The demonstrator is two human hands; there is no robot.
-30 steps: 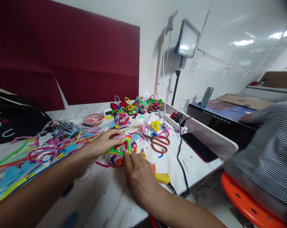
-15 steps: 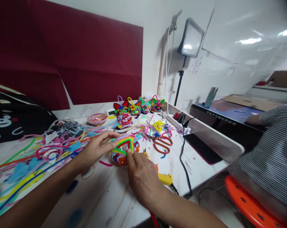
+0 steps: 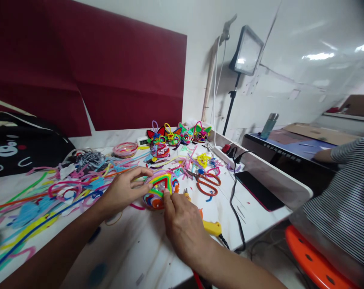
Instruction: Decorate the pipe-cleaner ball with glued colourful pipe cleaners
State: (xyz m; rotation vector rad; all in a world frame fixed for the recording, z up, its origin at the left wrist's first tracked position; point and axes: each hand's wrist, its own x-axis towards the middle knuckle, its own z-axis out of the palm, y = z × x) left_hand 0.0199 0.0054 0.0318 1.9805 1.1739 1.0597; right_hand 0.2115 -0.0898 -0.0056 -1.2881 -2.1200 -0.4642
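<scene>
A round ball decorated with pipe cleaners (image 3: pixel 158 189) in rainbow bands of red, yellow, green and purple sits on the white table, with clear plastic showing through its middle. My left hand (image 3: pixel 130 186) grips its left side, thumb and fingers curved around it. On the lower right, my right hand (image 3: pixel 185 224) presses a fingertip against the front; its other fingers are curled in and partly hidden. Just beyond my right hand lies a yellow-handled tool (image 3: pixel 212 227) with a black cord. Orange-handled scissors (image 3: pixel 207 184) rest to the right of the ball.
Loose pipe cleaners (image 3: pixel 31 224) spread over the left side. Several finished animal-like lantern balls (image 3: pixel 172 138) stand at the back. A phone (image 3: pixel 258 190), a black cable (image 3: pixel 232 204) and a power strip (image 3: pixel 228 156) lie on the right. Another person's striped sleeve (image 3: pixel 344 192) shows far right.
The view has shifted slightly, so the table's things appear a little further right. Both hands stay on the ball, in nearly the same pose.
</scene>
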